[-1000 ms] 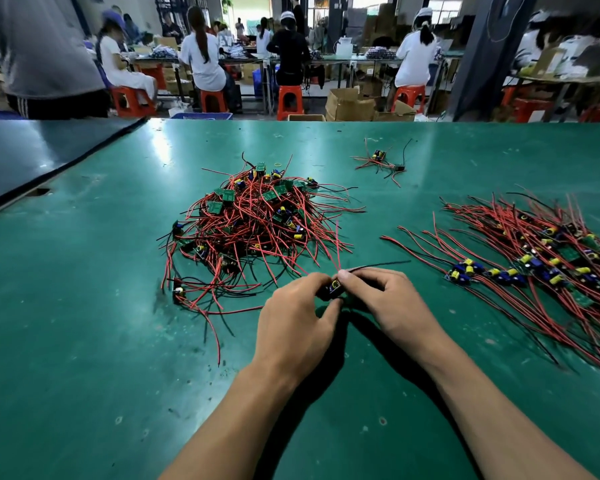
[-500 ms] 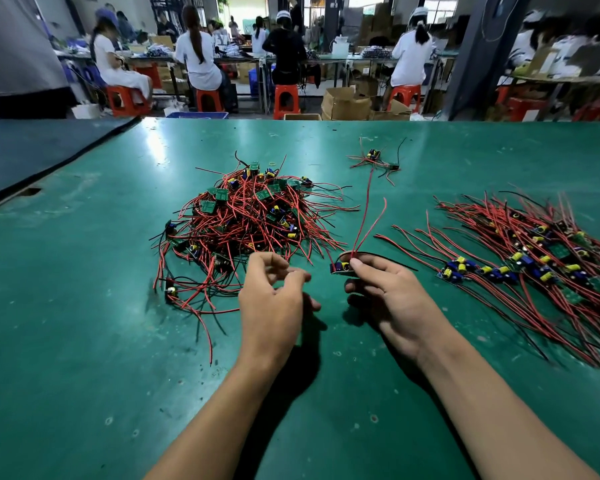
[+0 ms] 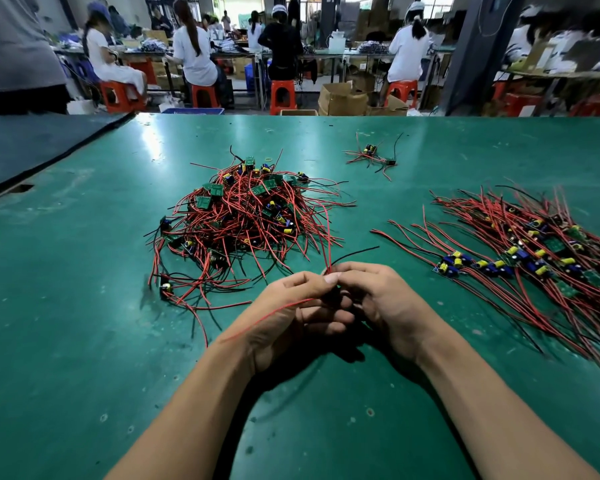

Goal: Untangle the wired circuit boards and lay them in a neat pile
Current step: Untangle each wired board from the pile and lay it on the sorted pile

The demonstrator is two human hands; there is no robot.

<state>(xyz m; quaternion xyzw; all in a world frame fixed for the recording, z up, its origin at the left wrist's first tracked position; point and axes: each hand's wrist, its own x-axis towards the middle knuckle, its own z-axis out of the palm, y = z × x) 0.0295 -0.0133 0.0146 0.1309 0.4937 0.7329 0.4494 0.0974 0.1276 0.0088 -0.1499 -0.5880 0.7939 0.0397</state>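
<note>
Red-leaded circuit board [image 3: 330, 296]: pinched by my left hand [image 3: 291, 318] and right hand [image 3: 385, 306] over desk [image 3: 84, 341], between tangled heap [image 3: 243, 220] and sorted pile [image 3: 534, 258]. I judged it light, leads limp, joints fragile; hold board edges.

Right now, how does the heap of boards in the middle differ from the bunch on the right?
The middle heap is a mound with wires crossing every way; the right-hand pile lies flat with wires running roughly parallel. Boards in the middle heap face all directions; those in the right-hand pile line up in a band. Both have red and black wires on small green boards.
</note>
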